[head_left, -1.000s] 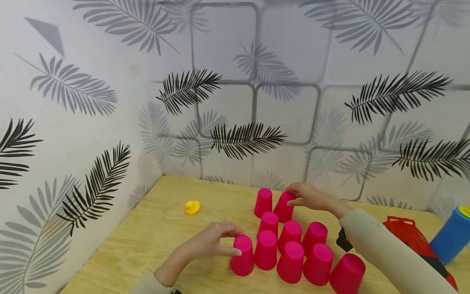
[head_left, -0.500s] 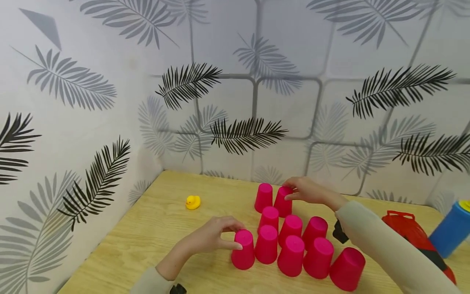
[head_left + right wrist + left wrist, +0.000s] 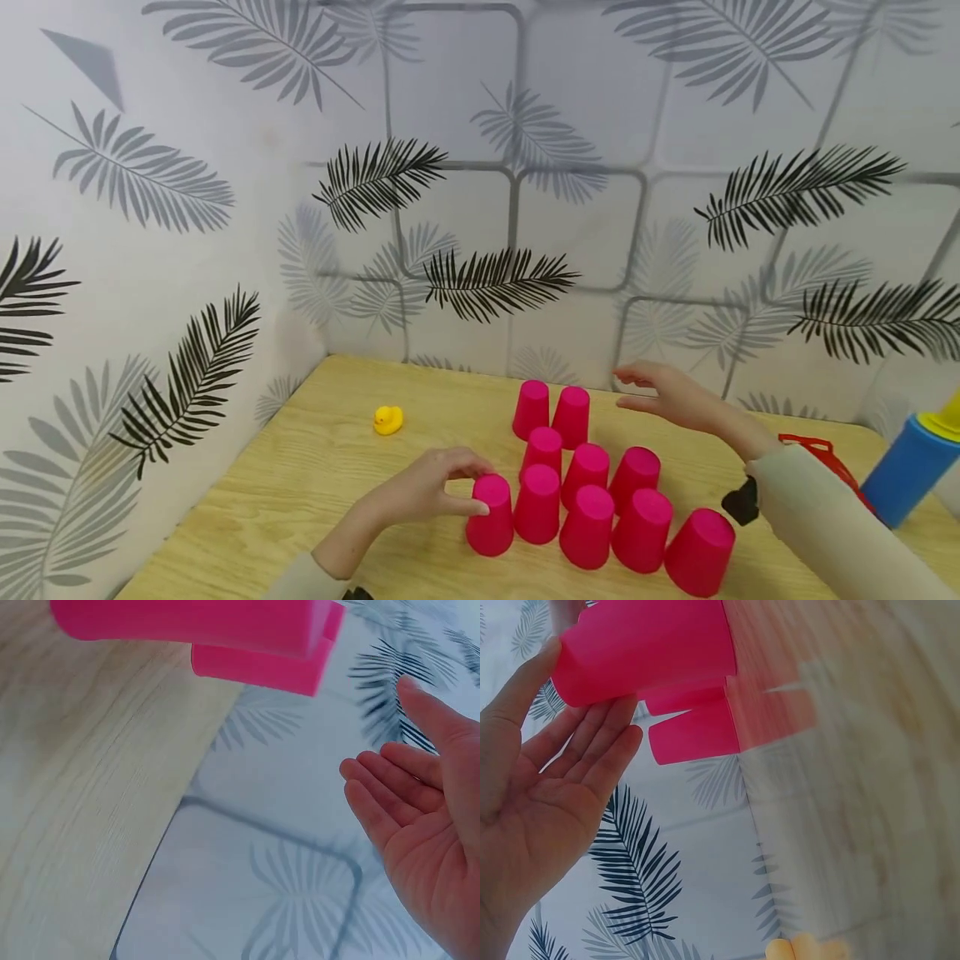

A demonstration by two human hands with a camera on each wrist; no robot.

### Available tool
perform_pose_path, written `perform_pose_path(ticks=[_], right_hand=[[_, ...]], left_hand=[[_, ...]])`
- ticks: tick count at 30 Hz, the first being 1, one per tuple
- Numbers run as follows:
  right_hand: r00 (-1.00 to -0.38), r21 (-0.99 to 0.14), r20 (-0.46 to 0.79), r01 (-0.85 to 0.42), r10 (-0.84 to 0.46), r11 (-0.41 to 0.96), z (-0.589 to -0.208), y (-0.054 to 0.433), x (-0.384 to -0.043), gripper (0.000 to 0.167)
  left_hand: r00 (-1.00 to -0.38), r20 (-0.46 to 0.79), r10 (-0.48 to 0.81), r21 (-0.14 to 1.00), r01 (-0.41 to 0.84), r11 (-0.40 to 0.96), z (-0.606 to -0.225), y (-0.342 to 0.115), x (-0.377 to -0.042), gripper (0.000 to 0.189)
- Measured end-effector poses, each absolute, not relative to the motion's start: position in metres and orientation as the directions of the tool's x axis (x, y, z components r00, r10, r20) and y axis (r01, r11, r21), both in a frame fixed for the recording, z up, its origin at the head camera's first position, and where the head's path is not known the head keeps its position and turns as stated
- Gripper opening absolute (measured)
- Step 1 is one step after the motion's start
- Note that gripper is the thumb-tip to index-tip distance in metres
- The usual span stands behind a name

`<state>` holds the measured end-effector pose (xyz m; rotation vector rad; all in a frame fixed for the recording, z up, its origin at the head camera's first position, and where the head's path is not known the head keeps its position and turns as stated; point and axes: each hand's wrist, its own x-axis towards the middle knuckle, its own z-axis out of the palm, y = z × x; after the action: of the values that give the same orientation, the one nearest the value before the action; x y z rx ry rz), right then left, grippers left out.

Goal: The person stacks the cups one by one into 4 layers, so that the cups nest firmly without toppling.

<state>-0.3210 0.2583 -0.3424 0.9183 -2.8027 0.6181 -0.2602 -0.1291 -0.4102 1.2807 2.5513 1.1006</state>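
Several pink cups stand upside down on the wooden table (image 3: 300, 467). My left hand (image 3: 427, 492) holds the leftmost pink cup (image 3: 491, 521) near its top, thumb on the near side and fingers on the far side. In the left wrist view that pink cup (image 3: 645, 652) lies between the thumb and the fingers. My right hand (image 3: 663, 396) is raised to the right of the back-row cup (image 3: 572, 417), apart from it. In the right wrist view the right hand (image 3: 427, 810) shows its palm, fingers relaxed and nothing in it.
A yellow rubber duck (image 3: 388, 420) sits at the back left of the table. At the right are a blue bottle with a yellow top (image 3: 907, 471) and a red object (image 3: 825, 454), partly hidden by the right sleeve. A patterned wall (image 3: 465, 367) borders the table's back.
My right hand has let go of the back-row cup and moved away to the right. That cup, tilted a second ago, now stands upright. The left hand keeps its place.
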Motion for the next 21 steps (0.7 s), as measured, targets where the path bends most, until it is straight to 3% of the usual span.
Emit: perform_pose_path(ticks=[11,17,21], right_hand=[[-0.89,-0.489,0.289,-0.454,-0.353,0.745,-0.362,0.325,-0.206,0.044],[-0.885,-0.562,0.221,-0.46,-0.411,0.687,-0.384,0.34,-0.174,0.043],[-0.845,-0.549,0.259,-0.527,-0.467,0.649,-0.394,0.343,-0.166,0.045]], left_hand=[[-0.691,0.192,0.697,0.673,0.61,0.418,-0.405,-0.129,-0.265,0.042],[-0.749,0.215,0.626,0.661,0.584,0.472,-0.396,-0.142,-0.269,0.043],[-0.776,0.28,0.565,0.654,0.585,0.48,-0.383,-0.146,-0.275,0.041]])
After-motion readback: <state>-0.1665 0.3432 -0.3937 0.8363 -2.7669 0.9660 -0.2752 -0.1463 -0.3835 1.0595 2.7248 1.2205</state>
